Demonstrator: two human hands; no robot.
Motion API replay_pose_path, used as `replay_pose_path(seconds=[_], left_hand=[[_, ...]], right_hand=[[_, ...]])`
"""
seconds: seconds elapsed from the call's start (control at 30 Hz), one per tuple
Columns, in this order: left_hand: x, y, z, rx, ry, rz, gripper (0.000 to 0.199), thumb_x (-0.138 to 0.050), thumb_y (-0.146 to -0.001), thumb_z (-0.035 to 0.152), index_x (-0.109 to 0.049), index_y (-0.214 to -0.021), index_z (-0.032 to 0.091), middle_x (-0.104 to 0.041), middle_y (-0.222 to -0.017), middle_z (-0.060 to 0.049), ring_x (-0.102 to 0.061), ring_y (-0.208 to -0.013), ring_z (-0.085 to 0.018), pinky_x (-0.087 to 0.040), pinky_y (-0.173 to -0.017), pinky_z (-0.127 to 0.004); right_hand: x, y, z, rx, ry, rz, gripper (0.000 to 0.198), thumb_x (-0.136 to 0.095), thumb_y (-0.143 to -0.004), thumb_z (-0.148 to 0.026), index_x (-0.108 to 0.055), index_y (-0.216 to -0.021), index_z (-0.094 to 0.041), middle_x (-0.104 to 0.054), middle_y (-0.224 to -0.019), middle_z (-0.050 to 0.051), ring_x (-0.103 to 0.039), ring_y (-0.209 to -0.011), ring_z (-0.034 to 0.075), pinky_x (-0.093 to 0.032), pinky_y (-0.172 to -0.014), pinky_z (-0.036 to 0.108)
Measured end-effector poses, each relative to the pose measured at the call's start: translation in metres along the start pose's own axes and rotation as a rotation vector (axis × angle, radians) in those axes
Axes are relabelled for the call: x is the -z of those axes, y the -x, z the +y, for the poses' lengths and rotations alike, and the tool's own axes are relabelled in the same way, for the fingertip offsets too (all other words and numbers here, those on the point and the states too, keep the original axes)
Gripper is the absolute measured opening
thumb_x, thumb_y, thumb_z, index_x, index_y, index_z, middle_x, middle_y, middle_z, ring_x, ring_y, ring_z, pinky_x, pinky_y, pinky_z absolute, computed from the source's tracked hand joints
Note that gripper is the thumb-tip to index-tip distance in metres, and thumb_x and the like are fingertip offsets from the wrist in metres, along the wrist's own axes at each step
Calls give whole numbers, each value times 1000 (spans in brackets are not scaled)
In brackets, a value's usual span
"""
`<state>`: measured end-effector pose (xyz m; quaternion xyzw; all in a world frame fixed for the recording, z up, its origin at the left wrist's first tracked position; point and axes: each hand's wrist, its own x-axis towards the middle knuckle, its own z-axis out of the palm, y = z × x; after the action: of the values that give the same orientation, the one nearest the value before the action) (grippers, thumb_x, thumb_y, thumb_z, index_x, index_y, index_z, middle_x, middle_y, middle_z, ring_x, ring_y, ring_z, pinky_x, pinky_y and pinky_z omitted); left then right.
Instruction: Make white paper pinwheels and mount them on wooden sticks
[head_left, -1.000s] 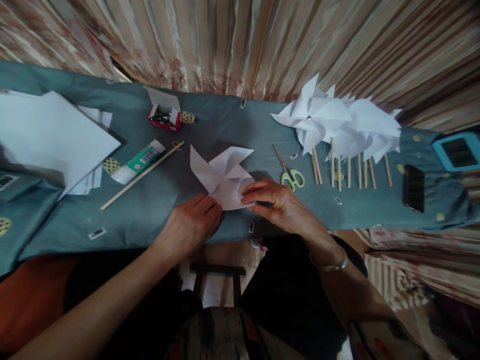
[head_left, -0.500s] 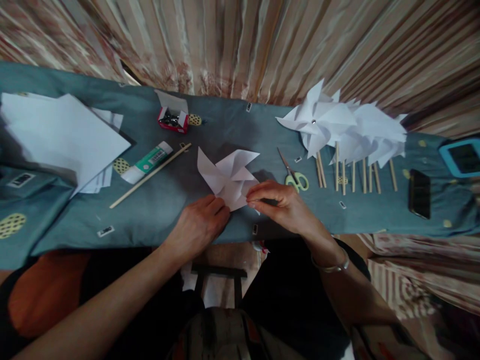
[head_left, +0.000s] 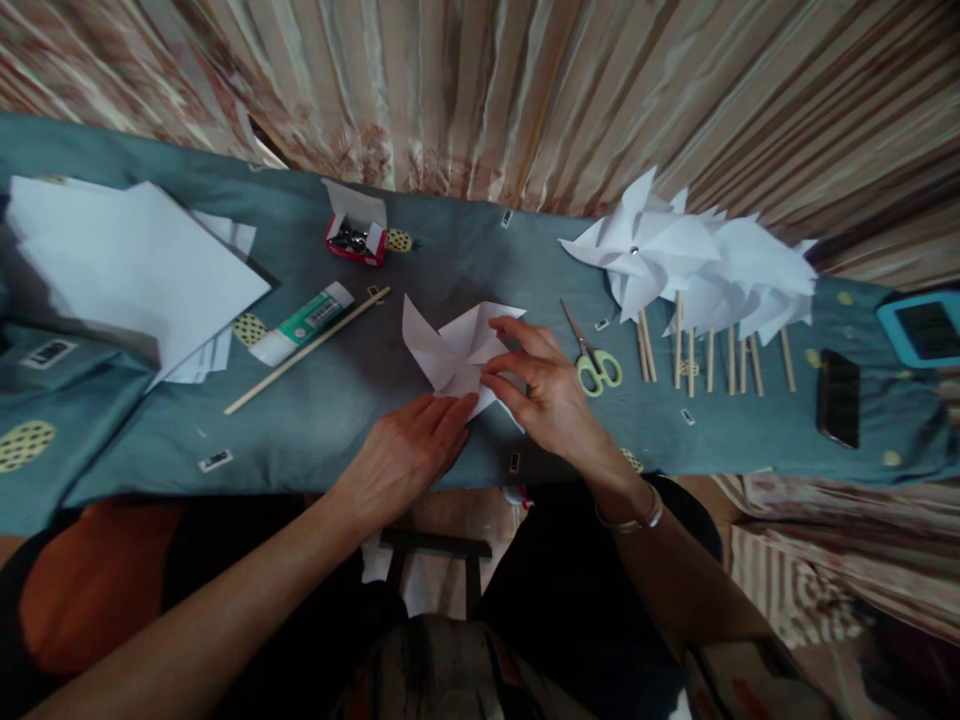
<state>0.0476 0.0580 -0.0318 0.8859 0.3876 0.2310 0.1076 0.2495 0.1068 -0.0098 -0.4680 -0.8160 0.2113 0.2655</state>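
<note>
A white paper pinwheel with folded blades and no stick lies on the cloth in front of me. My left hand holds its near edge, the fingers pressed together on the paper. From the right, my right hand reaches over the pinwheel, thumb and fingertips closed on a blade near the middle. That hand hides part of the right-hand blades. Close by on the right lie scissors with pale green handles. To the left, a wooden stick lies beside a green and white glue stick.
A stack of white paper lies at the left. Behind the glue stick stands an open red box of small dark metal pieces. Several finished pinwheels on sticks lie at the right, then a phone and a blue-framed device.
My right hand has moved from the pinwheel's lower right corner up and inward toward its middle, its fingers more spread. My left hand stays at the near edge, shifted slightly right.
</note>
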Motion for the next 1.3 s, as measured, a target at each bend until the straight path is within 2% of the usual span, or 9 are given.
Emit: replay_pose_path(seconds=[0.1,0.23,0.4,0.53,0.7,1.0,1.23,1.3], left_hand=[[-1,1,0,-13,62,-37,38,-48,-96,11,-48,-135,11,-70,-106,-9,-65,-91,-21,-58,-81,-36],[-2,-1,0,63,175,-43,30,-47,-97,14,-57,-126,12,-69,-106,-11,-64,-95,-22,-58,-85,-38],[-5,-1,0,144,279,-1,28,-48,-98,17,-60,-123,11,-69,-107,-11,-62,-96,-21,-58,-86,-36],[-7,0,-1,149,308,9,28,-50,-97,16,-60,-121,8,-69,-105,-12,-62,-96,-21,-58,-85,-36],[-6,0,-2,179,351,-31,31,-50,-96,18,-59,-126,16,-68,-109,-9,-63,-100,-22,-58,-87,-38],[-6,-2,-4,215,413,-41,27,-50,-96,18,-63,-120,17,-68,-105,-9,-65,-100,-21,-58,-87,-37],[-5,-4,-4,209,406,-48,27,-48,-96,17,-64,-118,14,-68,-102,-9,-65,-97,-21,-58,-86,-36],[-5,-5,-4,206,406,-49,27,-48,-96,17,-64,-117,13,-68,-101,-10,-65,-96,-21,-58,-86,-37]], right_hand=[[-6,-5,-1,0,34,6,12,-60,-92,-21,-71,-89,-22,-55,-142,7,-50,-130,27,-45,-109,48],[-11,-9,1,11,76,2,11,-59,-92,-20,-70,-88,-21,-52,-145,8,-48,-132,27,-43,-111,47],[-15,-10,2,14,117,-7,11,-60,-92,-20,-69,-87,-20,-52,-144,10,-48,-132,27,-43,-111,46],[-15,-9,2,32,122,28,6,-63,-90,-19,-69,-90,-18,-54,-142,13,-49,-131,28,-45,-109,46],[-13,-6,1,21,123,38,3,-65,-90,-19,-68,-90,-21,-54,-142,12,-50,-131,28,-45,-111,46],[-13,-2,-1,-2,91,-15,13,-57,-94,-23,-69,-89,-24,-51,-147,5,-46,-136,30,-42,-112,52],[-12,0,-2,24,130,-38,15,-55,-94,-22,-69,-89,-21,-51,-147,9,-46,-135,29,-42,-112,51],[-12,0,-3,17,130,-46,16,-55,-94,-22,-70,-89,-23,-51,-146,7,-46,-135,28,-42,-113,50]])
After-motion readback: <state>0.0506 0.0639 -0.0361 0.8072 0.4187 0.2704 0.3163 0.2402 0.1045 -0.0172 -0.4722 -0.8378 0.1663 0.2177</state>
